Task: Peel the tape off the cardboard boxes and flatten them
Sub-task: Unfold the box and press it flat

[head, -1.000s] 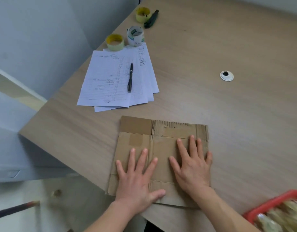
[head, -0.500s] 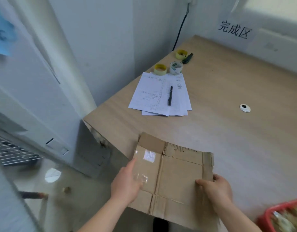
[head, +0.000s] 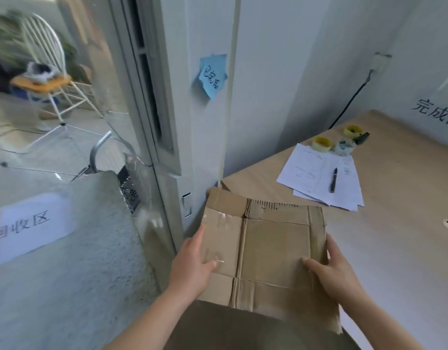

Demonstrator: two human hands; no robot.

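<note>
A flattened brown cardboard box [head: 273, 246] is held in the air in front of me, past the wooden table's left corner. Clear tape patches show on its left panel. My left hand [head: 192, 263] grips the box's left edge with the thumb on top. My right hand [head: 331, 271] grips the right edge, thumb lying across the upper face. Both sets of fingers go under the cardboard and are hidden.
The wooden table [head: 394, 236] carries white papers [head: 318, 178] with a black pen [head: 333, 183], and three tape rolls [head: 321, 144] at the back. A white pillar [head: 207, 122] with a blue note stands ahead. A grey surface [head: 79, 261] with a paper label lies at left.
The box was pressed flat on the table under both palms, then picked up by its edges. It has been carried left off the table as my view turned left toward the pillar.
</note>
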